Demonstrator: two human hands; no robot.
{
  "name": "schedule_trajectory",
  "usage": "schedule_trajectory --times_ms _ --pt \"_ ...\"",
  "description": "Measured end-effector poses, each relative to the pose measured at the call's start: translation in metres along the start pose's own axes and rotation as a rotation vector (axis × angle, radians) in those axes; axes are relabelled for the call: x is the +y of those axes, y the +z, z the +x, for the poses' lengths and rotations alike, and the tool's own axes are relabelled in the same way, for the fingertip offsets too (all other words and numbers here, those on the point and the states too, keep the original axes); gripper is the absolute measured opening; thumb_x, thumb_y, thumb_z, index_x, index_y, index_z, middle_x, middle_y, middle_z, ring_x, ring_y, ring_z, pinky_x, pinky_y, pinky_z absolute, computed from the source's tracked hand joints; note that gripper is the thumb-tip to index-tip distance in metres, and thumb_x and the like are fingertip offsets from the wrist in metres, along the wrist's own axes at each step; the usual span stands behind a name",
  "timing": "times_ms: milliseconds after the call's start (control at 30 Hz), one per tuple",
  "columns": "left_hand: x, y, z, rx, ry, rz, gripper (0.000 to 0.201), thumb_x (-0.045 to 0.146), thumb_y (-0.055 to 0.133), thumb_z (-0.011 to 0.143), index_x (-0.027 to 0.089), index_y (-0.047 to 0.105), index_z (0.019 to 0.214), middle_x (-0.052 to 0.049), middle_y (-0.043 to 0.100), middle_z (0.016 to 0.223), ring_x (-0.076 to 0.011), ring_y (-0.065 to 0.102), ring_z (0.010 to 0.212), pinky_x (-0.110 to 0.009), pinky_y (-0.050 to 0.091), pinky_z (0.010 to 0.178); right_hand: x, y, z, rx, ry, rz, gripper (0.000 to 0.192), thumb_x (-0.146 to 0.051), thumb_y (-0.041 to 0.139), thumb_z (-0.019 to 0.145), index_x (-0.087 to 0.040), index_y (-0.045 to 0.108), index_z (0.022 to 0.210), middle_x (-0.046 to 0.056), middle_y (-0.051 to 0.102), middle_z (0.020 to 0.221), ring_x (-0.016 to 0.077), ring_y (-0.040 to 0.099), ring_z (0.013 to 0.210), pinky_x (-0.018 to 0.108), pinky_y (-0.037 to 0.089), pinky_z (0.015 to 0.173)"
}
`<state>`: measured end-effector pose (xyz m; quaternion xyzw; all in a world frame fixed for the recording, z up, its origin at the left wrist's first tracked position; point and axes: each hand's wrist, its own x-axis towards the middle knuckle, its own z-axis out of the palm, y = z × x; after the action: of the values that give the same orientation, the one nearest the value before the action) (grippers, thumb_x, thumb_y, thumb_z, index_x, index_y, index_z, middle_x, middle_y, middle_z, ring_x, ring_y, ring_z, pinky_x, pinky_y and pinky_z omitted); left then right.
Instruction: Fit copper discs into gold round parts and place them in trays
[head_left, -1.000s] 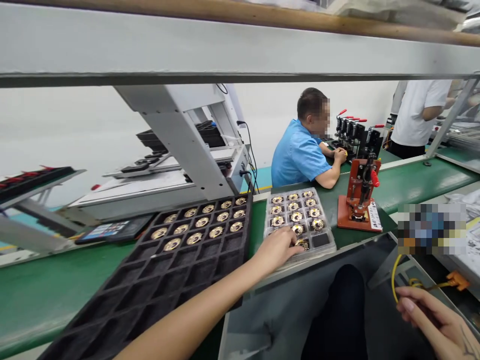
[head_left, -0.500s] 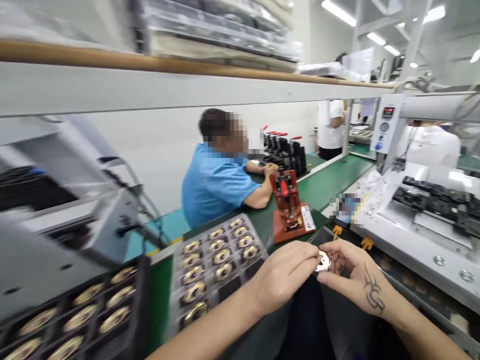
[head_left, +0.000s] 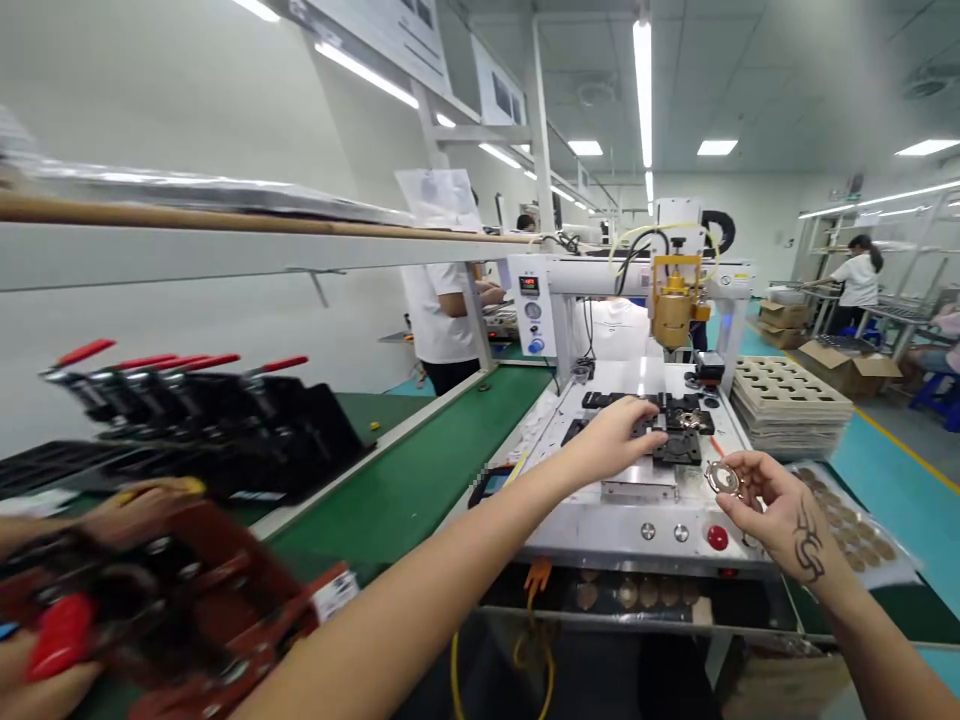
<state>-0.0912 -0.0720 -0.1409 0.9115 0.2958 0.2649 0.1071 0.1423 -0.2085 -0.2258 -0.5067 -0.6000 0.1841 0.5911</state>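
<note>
My right hand (head_left: pixel 772 505) pinches a round, shiny metal disc (head_left: pixel 724 480) by its edge, held up at the front right of a white dispensing machine (head_left: pixel 570 520). My left hand (head_left: pixel 622 438) reaches over the machine's bed, thumb and fingers apart, close to a black fixture (head_left: pixel 679 447). Whether its fingertips touch the fixture I cannot tell. Another round metal part (head_left: pixel 686 420) sits in the fixture, just right of my left fingers. Behind it hangs a gold-coloured dispensing head (head_left: pixel 673 315).
A co-worker's hands are at a red-brown clamp jig (head_left: pixel 217 590) on the left. Black toggle clamps (head_left: pixel 217 420) with red handles stand behind it. A green conveyor (head_left: pixel 442 450) runs beside the machine. Right are stacked trays (head_left: pixel 787 400) and a sheet of round discs (head_left: pixel 855 525).
The view has swung right, from the trays and co-worker to the machine. My hands have parted: the left reaches over the fixture, while the right keeps the disc.
</note>
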Motion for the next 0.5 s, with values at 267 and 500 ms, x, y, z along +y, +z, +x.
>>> schedule_trajectory --times_ms 267,500 --pt "-0.017 0.052 0.148 -0.391 -0.093 0.123 0.028 0.041 0.075 0.103 0.016 0.075 0.115 -0.008 0.077 0.119 -0.0256 0.075 0.106 -0.048 0.062 0.097 0.033 -0.085 -0.024 0.103 0.072 -0.05 0.048 -0.048 0.088 0.085 -0.021 0.072 0.121 0.01 0.079 0.1 0.0246 0.074 0.08 0.032 0.061 0.065" --pt "-0.015 0.058 0.165 -0.48 -0.183 0.131 0.028 0.038 0.074 0.104 0.016 0.073 0.122 -0.009 0.075 0.123 -0.0257 0.075 0.106 -0.045 0.065 0.092 0.041 -0.087 0.031 0.114 -0.02 -0.131 0.045 -0.052 0.079 0.092 -0.02 0.068 0.12 0.004 0.073 0.088 0.0218 0.068 0.075 0.035 0.059 0.068"
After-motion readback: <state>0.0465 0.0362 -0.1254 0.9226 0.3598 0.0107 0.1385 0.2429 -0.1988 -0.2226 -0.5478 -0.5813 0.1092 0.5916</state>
